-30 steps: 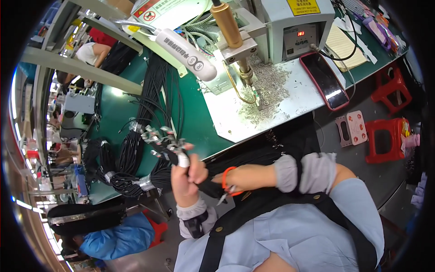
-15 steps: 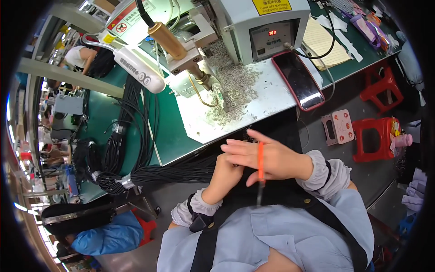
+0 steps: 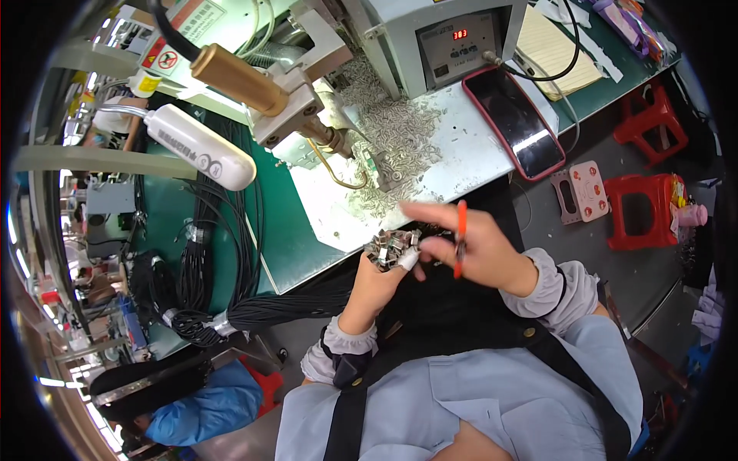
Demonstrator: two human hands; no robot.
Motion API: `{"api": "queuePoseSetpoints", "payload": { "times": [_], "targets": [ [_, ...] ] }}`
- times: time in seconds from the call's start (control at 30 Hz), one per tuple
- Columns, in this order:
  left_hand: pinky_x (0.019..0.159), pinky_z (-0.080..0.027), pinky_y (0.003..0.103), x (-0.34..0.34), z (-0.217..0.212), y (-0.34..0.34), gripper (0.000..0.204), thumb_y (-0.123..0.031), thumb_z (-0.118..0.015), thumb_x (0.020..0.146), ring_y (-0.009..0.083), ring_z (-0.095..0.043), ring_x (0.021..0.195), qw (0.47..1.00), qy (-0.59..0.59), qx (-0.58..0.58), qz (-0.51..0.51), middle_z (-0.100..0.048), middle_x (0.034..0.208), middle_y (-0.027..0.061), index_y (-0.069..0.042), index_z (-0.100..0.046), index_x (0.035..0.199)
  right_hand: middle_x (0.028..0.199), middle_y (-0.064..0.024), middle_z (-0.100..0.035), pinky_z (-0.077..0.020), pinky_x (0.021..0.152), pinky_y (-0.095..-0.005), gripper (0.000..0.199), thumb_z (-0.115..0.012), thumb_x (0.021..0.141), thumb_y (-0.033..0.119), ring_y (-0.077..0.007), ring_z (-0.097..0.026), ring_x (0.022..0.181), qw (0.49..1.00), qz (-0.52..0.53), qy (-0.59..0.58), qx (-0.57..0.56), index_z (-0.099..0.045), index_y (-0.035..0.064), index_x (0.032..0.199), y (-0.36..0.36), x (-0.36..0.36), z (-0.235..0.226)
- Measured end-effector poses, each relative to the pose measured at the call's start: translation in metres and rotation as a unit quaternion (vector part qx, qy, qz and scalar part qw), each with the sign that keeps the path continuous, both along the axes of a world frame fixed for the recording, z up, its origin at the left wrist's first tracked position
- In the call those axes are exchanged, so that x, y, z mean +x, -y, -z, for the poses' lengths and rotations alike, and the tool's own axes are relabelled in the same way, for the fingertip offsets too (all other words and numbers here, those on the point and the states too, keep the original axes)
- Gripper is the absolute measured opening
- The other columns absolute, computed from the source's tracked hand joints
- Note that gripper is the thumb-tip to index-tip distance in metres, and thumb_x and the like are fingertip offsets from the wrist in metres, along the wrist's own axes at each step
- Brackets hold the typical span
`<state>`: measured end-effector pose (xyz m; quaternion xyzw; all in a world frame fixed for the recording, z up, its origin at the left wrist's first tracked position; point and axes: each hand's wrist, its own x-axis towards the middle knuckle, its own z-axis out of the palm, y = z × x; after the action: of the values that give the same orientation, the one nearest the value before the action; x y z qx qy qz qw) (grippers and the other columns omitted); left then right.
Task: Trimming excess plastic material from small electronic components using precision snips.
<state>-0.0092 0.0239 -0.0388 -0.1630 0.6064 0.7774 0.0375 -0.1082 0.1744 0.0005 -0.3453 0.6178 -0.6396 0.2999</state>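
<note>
A cluster of small silver metal connectors (image 3: 392, 244) is gripped in my left hand (image 3: 372, 290), just off the front edge of the metal work plate. A white cover (image 3: 410, 258) sits at a fingertip beside the cluster. My right hand (image 3: 492, 253) is close to its right side, partly smeared by motion, with index finger and thumb apart. Orange-handled snips (image 3: 460, 238) hang across the fingers of that hand; their blades are hard to make out. A thick bundle of black cables (image 3: 288, 309) runs from the left toward my left hand.
A press machine (image 3: 311, 127) with a brass-coloured cylinder stands over a white plate (image 3: 327, 207) strewn with metal clippings (image 3: 396, 142). A grey control box (image 3: 461, 50), a red-cased phone (image 3: 513, 123) and a notepad (image 3: 557, 54) are to the right. Red stools (image 3: 638, 192) stand beyond; a person in blue (image 3: 204, 407) sits lower left.
My hands have drawn apart, uncovering the metal connectors in my left hand. The right hand with the snips has shifted right. The view has moved slightly.
</note>
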Motion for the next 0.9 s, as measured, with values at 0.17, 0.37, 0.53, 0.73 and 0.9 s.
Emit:
{"api": "queuePoseSetpoints", "payload": {
  "times": [0.17, 0.37, 0.53, 0.73, 0.9],
  "targets": [
    [0.063, -0.047, 0.026, -0.001, -0.01, 0.002, 0.02, 0.001, -0.056, 0.078, 0.0153, -0.058, 0.066, 0.999, 0.035, -0.02, -0.009, -0.06, 0.08, 0.0088, 0.002, -0.053, 0.097, 0.1, -0.0126, -0.06, -0.0477, 0.064, -0.0261, 0.031, -0.062, 0.075, 0.003, -0.0138, -0.059, 0.074, 0.988, 0.082, -0.133, 0.013, -0.056, -0.0018, 0.105, 0.01, 0.008, 0.016],
    [0.056, -0.046, 0.025, 0.002, -0.01, 0.008, 0.021, 0.001, -0.059, 0.076, 0.0148, -0.057, 0.063, 0.994, 0.025, 0.05, -0.089, -0.059, 0.077, 0.0098, 0.002, -0.052, 0.096, 0.082, -0.0103, -0.063, -0.0458, 0.061, -0.0216, 0.02, -0.063, 0.075, 0.002, -0.0102, -0.057, 0.067, 0.965, 0.131, -0.225, -0.024, -0.06, -0.002, 0.094, 0.023, 0.004, 0.014],
    [0.053, -0.043, 0.024, 0.003, -0.016, 0.008, 0.023, 0.001, -0.061, 0.075, 0.0133, -0.055, 0.061, 0.993, 0.026, -0.019, -0.114, -0.059, 0.075, 0.0095, 0.003, -0.051, 0.096, 0.075, -0.008, -0.061, -0.0442, 0.058, -0.0215, 0.016, -0.065, 0.075, 0.007, -0.0107, -0.056, 0.064, 0.99, 0.103, 0.089, 0.029, -0.06, -0.0006, 0.088, 0.021, -0.006, 0.01],
    [0.049, -0.039, 0.023, 0.003, -0.028, 0.016, 0.023, 0.003, -0.059, 0.075, 0.0126, -0.051, 0.056, 0.984, 0.021, 0.116, -0.135, -0.057, 0.073, 0.0103, 0.004, -0.051, 0.096, 0.072, -0.004, -0.059, -0.0411, 0.054, -0.0208, 0.011, -0.066, 0.073, 0.009, -0.0106, -0.055, 0.061, 0.983, 0.146, -0.11, 0.024, -0.061, 0.0036, 0.081, 0.02, 0.007, 0.017],
    [0.047, -0.037, 0.024, 0.004, -0.034, 0.018, 0.022, 0.005, -0.058, 0.074, 0.0126, -0.049, 0.055, 0.97, 0.017, 0.206, -0.128, -0.056, 0.073, 0.01, 0.004, -0.053, 0.095, 0.071, -0.0004, -0.059, -0.0383, 0.05, -0.0198, 0.015, -0.068, 0.067, 0.008, -0.0112, -0.054, 0.056, 0.827, 0.178, -0.53, 0.055, -0.062, 0.0098, 0.081, 0.018, 0.004, 0.015]
  ]
}}
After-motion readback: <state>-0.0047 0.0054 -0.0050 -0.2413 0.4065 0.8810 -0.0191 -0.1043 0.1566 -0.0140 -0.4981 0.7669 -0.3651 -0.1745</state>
